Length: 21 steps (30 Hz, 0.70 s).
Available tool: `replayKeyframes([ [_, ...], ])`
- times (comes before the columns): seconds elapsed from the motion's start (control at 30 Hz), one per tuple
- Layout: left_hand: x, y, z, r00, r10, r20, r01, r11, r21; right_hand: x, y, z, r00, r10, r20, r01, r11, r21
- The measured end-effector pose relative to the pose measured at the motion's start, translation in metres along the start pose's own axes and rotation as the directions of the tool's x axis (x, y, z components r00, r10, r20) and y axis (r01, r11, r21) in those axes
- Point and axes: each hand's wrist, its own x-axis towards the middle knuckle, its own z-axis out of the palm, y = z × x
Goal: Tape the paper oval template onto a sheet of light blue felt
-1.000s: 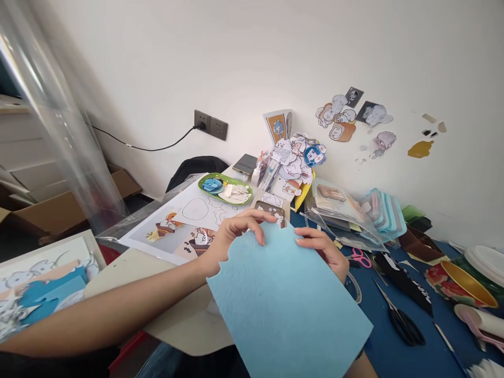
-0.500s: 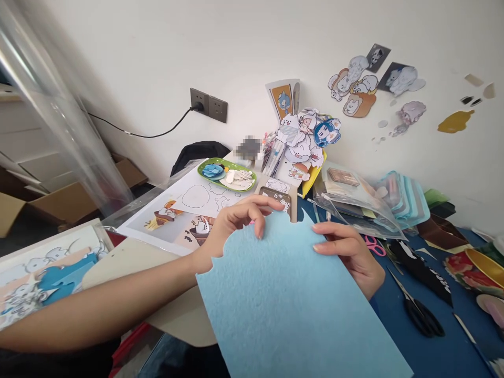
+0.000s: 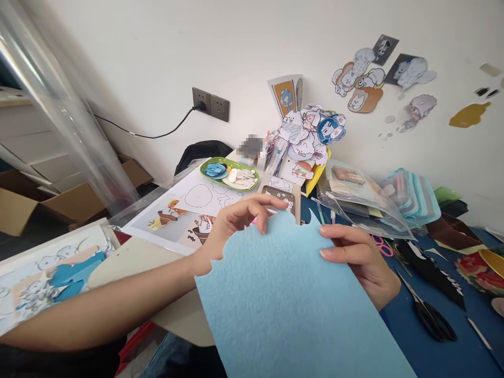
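Note:
A light-blue felt sheet [image 3: 291, 299] fills the lower middle, raised off the desk and tilted toward me. Its far edge is cut in curves and notches. With thumb on the near face and fingers over that far edge, my left hand [image 3: 240, 226] grips it. My right hand [image 3: 364, 262] pinches the sheet's right corner between fingers and thumb; part of that hand is hidden behind the sheet. A small bit of pink shows behind the felt edge, too covered to name.
Black-handled scissors [image 3: 431, 315] and pink-handled scissors [image 3: 381, 245] lie right on the blue desk mat [image 3: 441, 362]. A green tray [image 3: 202, 167] holds blue and white cut pieces. Printed sheets [image 3: 173, 226] lie left; paper cutouts [image 3: 303, 147] stand behind; a power socket [image 3: 210, 104] is on the wall.
The view has shifted slightly, so the background sits a little differently. My right hand appears slightly farther right with the felt corner; both hands keep their hold.

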Motion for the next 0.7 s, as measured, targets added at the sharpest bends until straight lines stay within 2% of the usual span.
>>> replayKeyframes([
  [0.07, 0.000, 0.002, -0.001, 0.999, 0.031, 0.016, -0.033, 0.995, 0.092, 0.000, 0.001, 0.000, 1.000, -0.025, 0.012, 0.024, 1.000, 0.010],
  [0.13, -0.001, 0.004, -0.001, 0.995, 0.095, 0.041, -0.102, 0.962, 0.252, 0.000, 0.000, -0.001, 0.998, -0.039, 0.042, 0.038, 0.999, 0.004],
  [0.27, -0.006, 0.006, 0.003, 0.954, 0.294, 0.059, -0.269, 0.750, 0.605, 0.000, -0.005, -0.005, 0.991, -0.013, 0.131, 0.026, 0.995, -0.101],
  [0.37, -0.008, 0.003, 0.006, 0.915, 0.396, 0.078, -0.336, 0.642, 0.689, 0.002, -0.009, -0.008, 0.984, -0.006, 0.178, 0.032, 0.989, -0.143],
  [0.47, -0.007, -0.001, 0.005, 0.914, 0.404, 0.044, -0.332, 0.680, 0.653, 0.006, -0.008, -0.011, 0.972, 0.035, 0.233, -0.004, 0.991, -0.132],
  [0.53, -0.005, -0.004, 0.001, 0.936, 0.351, 0.031, -0.300, 0.748, 0.592, 0.009, -0.004, -0.012, 0.949, 0.096, 0.299, -0.073, 0.993, -0.090],
  [0.63, -0.003, -0.010, -0.003, 0.979, 0.199, 0.036, -0.196, 0.888, 0.417, 0.010, 0.005, -0.008, 0.871, 0.303, 0.388, -0.324, 0.946, -0.011],
  [0.7, -0.001, -0.013, -0.001, 0.997, 0.068, -0.046, -0.052, 0.957, 0.286, 0.008, 0.010, -0.001, 0.795, 0.450, 0.407, -0.505, 0.863, 0.032],
])
